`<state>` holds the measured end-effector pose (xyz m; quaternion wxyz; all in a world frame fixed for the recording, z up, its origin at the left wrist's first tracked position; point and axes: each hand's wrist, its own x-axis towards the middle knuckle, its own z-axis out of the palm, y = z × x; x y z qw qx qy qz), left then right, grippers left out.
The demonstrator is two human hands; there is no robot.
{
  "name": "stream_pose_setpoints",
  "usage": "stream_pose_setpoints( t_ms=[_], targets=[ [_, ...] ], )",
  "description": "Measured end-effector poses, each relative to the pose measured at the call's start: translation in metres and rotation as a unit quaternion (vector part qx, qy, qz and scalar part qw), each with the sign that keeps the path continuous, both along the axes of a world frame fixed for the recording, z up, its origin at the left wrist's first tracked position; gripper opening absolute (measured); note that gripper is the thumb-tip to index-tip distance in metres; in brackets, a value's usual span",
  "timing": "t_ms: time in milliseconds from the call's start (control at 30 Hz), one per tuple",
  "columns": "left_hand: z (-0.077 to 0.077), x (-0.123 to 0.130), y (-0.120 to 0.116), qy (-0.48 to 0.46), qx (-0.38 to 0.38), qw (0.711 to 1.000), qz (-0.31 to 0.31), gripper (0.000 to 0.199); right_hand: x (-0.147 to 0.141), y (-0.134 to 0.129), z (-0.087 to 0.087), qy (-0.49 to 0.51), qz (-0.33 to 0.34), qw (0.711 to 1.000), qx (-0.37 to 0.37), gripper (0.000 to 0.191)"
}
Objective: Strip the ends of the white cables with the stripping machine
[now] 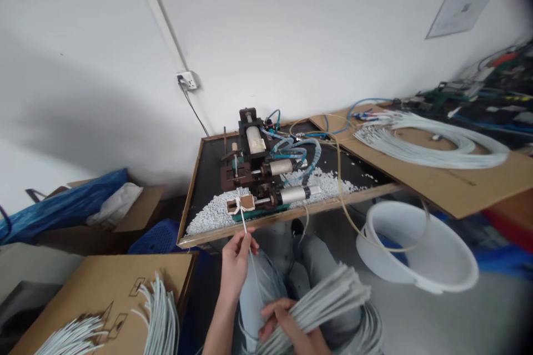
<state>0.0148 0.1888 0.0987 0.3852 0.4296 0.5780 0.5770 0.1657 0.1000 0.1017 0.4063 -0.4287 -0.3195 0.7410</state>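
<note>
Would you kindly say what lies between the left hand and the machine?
In the head view, a thin white wire runs from the left hand across the wooden table edge to the machine.

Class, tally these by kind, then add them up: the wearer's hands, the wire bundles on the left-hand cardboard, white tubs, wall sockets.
Left hand and right hand: 2
Bundles: 2
Tub: 1
Socket: 1
Total: 6

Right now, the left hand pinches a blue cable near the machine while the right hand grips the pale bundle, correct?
Wrong colour: the head view shows the left hand pinching a white cable near the machine. The right hand grips the pale bundle.
</note>
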Motion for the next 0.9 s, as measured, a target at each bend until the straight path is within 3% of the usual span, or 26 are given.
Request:
stream_pose_setpoints(
  t_ms=[100,233,367,467,567,633,700,800,900],
  targets=[
    [0.0,-0.002,-0.007,0.03,0.0,0.999,0.013,0.036,-0.002,0.0,0.008,0.036,0.028,0.999,0.008,0.052],
    [0.002,0.001,-0.022,0.072,0.0,0.997,0.024,0.039,-0.006,0.001,0.015,0.024,0.051,0.998,0.029,0.059],
    [0.0,0.0,-0.044,0.149,-0.043,0.987,-0.038,0.038,-0.007,0.0,0.016,0.03,0.078,0.994,0.065,0.054],
    [-0.011,-0.008,-0.053,0.293,-0.08,0.945,-0.119,0.033,-0.006,-0.004,0.016,0.037,0.102,0.991,0.077,0.051],
    [-0.019,-0.019,-0.058,0.411,-0.108,0.902,-0.081,0.033,-0.007,-0.008,0.015,0.036,0.143,0.986,0.08,0.048],
    [-0.012,-0.022,-0.064,0.369,-0.127,0.916,-0.095,0.037,-0.01,-0.01,0.013,0.029,0.167,0.982,0.086,0.041],
    [0.006,-0.021,-0.07,0.258,-0.137,0.939,-0.18,0.037,-0.014,-0.009,0.012,0.029,0.182,0.977,0.104,0.034],
    [0.035,-0.011,-0.077,0.17,-0.131,0.928,-0.305,0.031,-0.022,-0.003,0.009,0.032,0.169,0.975,0.137,0.023],
    [0.048,-0.002,-0.076,0.179,-0.102,0.918,-0.338,0.029,-0.029,0.004,0.005,0.017,0.114,0.981,0.155,0.01]
  ],
)
